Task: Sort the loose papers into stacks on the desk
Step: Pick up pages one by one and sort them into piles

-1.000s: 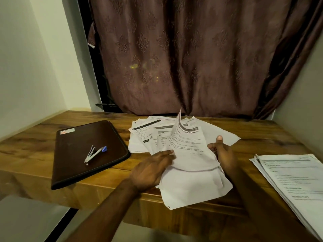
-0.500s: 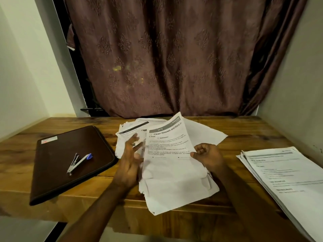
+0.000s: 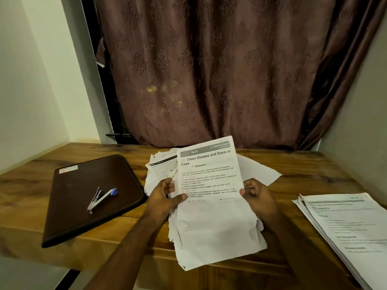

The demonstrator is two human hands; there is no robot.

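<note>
Both hands, left hand [image 3: 165,195] and right hand [image 3: 256,195], pinch one page [image 3: 209,176]; read its title, then lay it flat on the matching stack [image 3: 345,222] by the right hand.

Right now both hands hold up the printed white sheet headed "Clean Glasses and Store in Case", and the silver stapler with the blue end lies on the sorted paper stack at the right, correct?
Not quite. The head view shows the silver stapler with the blue end lying on the dark brown folder at the left, not on the sorted paper stack. The rest stands: left hand and right hand hold up the printed white sheet.
</note>
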